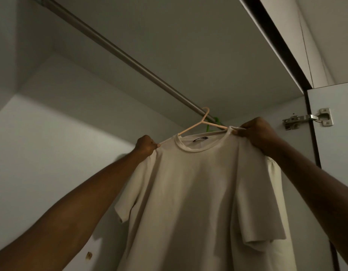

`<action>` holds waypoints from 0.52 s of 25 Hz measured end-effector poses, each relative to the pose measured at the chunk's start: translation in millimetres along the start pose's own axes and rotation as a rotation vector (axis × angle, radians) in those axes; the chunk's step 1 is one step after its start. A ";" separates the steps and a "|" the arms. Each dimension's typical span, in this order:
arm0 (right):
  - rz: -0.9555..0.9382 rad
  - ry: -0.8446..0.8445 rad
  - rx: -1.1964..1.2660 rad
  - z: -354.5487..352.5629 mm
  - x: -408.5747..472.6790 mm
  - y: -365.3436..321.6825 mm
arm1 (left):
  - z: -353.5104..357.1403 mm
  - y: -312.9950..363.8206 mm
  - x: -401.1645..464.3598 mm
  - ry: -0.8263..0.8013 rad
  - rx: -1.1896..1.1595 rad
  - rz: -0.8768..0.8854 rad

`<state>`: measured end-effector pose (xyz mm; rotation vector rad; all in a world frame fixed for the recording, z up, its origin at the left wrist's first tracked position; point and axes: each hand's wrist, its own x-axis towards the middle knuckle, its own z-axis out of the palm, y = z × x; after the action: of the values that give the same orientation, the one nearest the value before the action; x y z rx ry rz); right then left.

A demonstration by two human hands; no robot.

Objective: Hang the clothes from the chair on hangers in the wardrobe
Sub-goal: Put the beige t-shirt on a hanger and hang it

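Note:
A cream T-shirt (196, 192) hangs on a pale pink hanger (190, 129) whose hook sits on the metal wardrobe rail (114, 49). My left hand (146, 145) pinches the shirt's left shoulder at the hanger's end. My right hand (255, 133) pinches the shirt's right shoulder seam beside the collar. Both arms reach up into the wardrobe. The right sleeve is folded over the front of the shirt. The chair is out of view.
A green hanger (213, 123) hangs on the rail just behind the pink one. The wardrobe's right door (337, 153) stands open with a metal hinge (308, 119). The rail's left stretch carries nothing. White wardrobe walls enclose the left and back.

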<state>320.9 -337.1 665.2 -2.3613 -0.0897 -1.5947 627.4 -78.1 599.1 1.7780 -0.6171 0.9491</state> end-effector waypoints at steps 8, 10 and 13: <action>-0.089 -0.004 -0.077 3.6 -11.5 7.3 | 17.5 -17.7 -8.2 -0.013 -0.025 0.009; -0.069 -0.008 -0.076 -1.2 -9.1 6.7 | 17.8 -17.7 -12.6 -0.031 -0.018 0.042; -0.055 0.005 -0.086 -13.3 -7.6 6.7 | 21.5 -13.3 -25.4 -0.067 0.021 0.088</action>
<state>307.4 -346.2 661.4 -2.4388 -0.0877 -1.6616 630.1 -93.2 566.7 1.8195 -0.7353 0.9622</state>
